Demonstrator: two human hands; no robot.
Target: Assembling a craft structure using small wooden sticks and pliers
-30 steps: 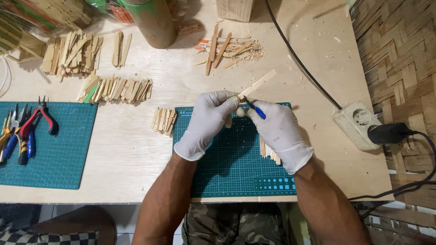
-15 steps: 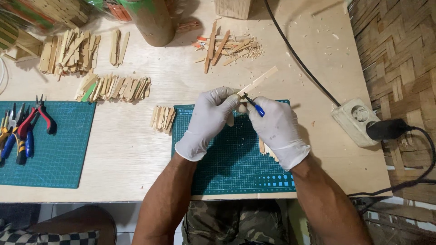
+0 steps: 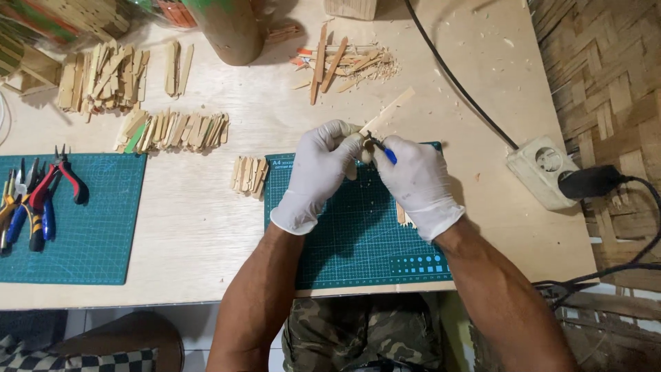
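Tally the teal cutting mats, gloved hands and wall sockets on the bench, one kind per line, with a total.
Teal cutting mats: 2, left mat, centre mat
Gloved hands: 2, left hand, right hand
White sockets: 1
Total: 5

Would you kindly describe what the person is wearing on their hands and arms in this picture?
Both hands wear thin white disposable gloves, snug and slightly wrinkled: the left hand and the right hand. Each glove ends in a rolled cuff at the wrist. Above the cuffs the forearms are bare, with no sleeves, watch or bands visible. Camouflage-patterned trousers show below the table edge.
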